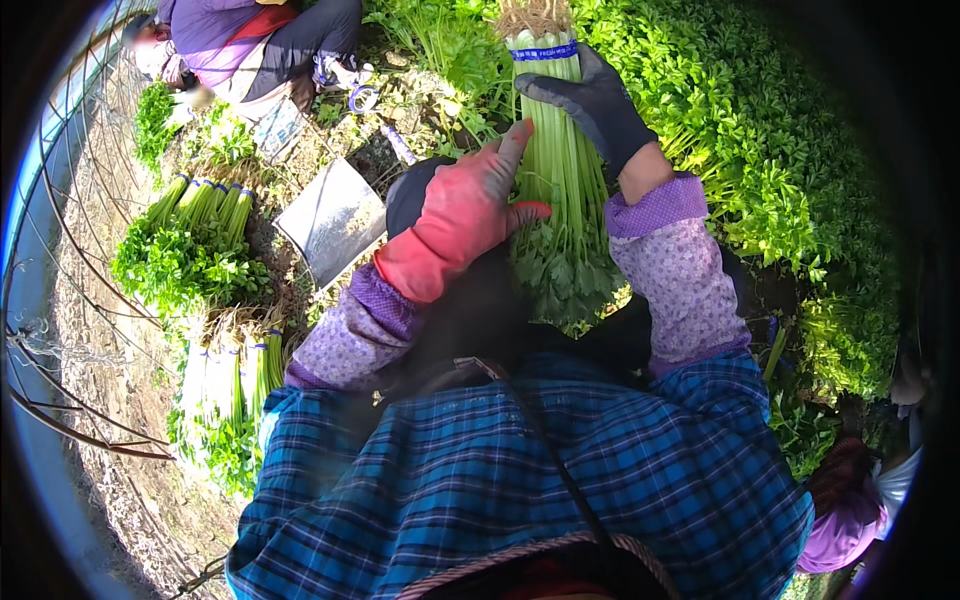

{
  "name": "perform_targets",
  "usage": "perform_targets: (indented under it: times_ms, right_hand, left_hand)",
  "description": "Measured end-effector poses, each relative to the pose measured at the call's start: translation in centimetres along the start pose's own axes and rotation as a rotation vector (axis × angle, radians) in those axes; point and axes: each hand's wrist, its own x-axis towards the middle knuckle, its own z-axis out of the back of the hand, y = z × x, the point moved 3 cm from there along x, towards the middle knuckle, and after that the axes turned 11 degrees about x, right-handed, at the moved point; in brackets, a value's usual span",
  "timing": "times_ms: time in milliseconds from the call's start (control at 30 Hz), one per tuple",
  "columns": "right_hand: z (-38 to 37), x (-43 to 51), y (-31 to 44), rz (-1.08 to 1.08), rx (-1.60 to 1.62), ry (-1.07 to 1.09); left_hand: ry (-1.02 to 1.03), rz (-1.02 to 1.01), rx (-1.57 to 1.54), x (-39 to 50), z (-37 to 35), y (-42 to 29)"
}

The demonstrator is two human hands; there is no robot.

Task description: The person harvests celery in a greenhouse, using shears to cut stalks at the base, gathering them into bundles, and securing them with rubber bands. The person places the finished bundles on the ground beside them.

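A celery bunch [559, 157] lies before me, roots away from me and leaves towards my lap. Blue printed tape [544, 51] wraps its stalks just below the roots. My right hand [592, 109], in a dark glove, grips the bunch below the tape, its thumb and fingers across the stalks. At the left side of the stalks is my left hand [472, 199] in a pinkish-red glove with grey on the finger. Its index finger and thumb are spread and overlap the bunch's edge. Whether its other fingers press on the stalks is hidden.
Taped celery bunches [199, 225] lie left, with more [232, 375] nearer me. A pale sheet [330, 221] and a tape roll [363, 99] are on the ground. Growing celery [720, 127] fills the right. One person [247, 52] sits far left; another [840, 517] is lower right.
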Motion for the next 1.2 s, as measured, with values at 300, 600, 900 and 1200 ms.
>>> perform_targets:
  times_ms: [300,600,900,1200]
  right_hand:
    - [11.6,-3.7,12.7,0.516,0.062,-0.535]
    - [2.9,-13.8,9.3,0.531,-1.206,0.218]
    - [0.1,-17.5,-1.2,-0.456,0.423,-0.093]
    - [-0.2,-15.8,1.3,-0.616,0.808,0.018]
  left_hand:
    - [0.64,-0.316,-0.368,-4.4,-9.4,-0.3]
    - [0.51,0.345,-2.352,6.2,-10.3,-3.8]
    - [-0.193,0.696,-1.581,6.4,-7.5,-0.7]
    - [-0.191,0.713,-0.525,3.9,-0.1,22.0]
